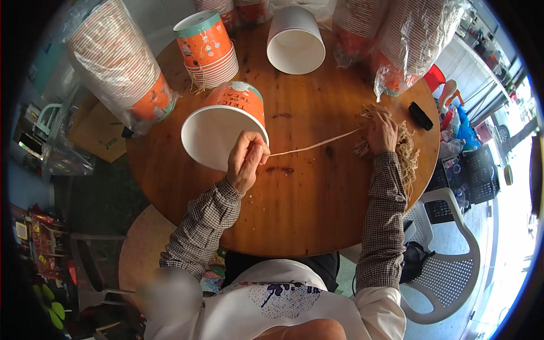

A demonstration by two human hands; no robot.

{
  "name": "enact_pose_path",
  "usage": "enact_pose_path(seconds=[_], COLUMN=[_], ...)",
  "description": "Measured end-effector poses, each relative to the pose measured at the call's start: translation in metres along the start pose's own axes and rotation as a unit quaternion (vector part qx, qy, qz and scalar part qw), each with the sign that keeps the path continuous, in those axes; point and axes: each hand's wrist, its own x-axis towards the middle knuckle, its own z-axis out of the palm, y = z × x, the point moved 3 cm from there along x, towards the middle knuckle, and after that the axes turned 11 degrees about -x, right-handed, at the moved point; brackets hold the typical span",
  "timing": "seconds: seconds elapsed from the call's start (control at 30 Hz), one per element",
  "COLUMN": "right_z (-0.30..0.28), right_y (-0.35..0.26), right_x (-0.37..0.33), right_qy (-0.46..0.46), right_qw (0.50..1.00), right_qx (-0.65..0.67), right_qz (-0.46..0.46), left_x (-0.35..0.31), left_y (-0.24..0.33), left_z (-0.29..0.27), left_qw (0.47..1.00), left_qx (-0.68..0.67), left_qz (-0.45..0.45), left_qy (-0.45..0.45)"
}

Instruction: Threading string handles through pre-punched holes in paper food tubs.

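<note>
My left hand [248, 161] is closed in a pinch on one end of a thin beige cord [317, 145]. That cord stretches nearly straight across the table to a tangled bundle of beige cords [407, 156], where my right hand [382, 133] lies with its fingers bent into the strands. Just behind my left hand, an orange paper bucket [241, 96] is tipped on its side with its white inside [209, 139] facing me. The left hand overlaps its rim; whether they touch I cannot tell. Some of the bundle is hidden beneath my right hand and sleeve.
Plastic-wrapped stacks of paper buckets stand at the left [122, 62] and right [416, 39] of the round wooden table [306, 209]. Between them are a shorter bucket stack [207, 48] and a white bucket [296, 42]. A black object [420, 115] lies by the right edge, near a plastic chair [453, 277].
</note>
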Motion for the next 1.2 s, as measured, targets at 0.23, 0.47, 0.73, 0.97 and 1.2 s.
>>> enact_pose_path(seconds=[0.23,0.47,0.73,0.97,1.2], right_z=[-0.058,-0.068,-0.069,-0.086,-0.103], right_y=[-0.118,-0.194,-0.186,-0.199,-0.202], right_x=[-0.008,-0.041,-0.036,-0.034,-0.035], right_qy=[-0.054,-0.393,-0.368,-0.186,-0.119], right_qw=[0.93,0.704,0.676,0.838,0.85], right_qx=[0.362,0.584,0.639,0.512,0.51], right_qz=[-0.038,-0.098,-0.003,-0.026,-0.053], left_x=[-0.004,0.0,0.007,0.004,0.002], left_y=[-0.005,0.002,0.006,0.009,0.007], left_z=[-0.009,-0.013,-0.034,-0.022,-0.009], left_qw=[0.997,0.997,0.992,0.98,0.997], left_qx=[0.042,-0.046,0.05,0.096,-0.039], left_qz=[0.02,0.04,0.07,0.148,0.066], left_qy=[0.055,0.057,0.095,0.089,0.015])
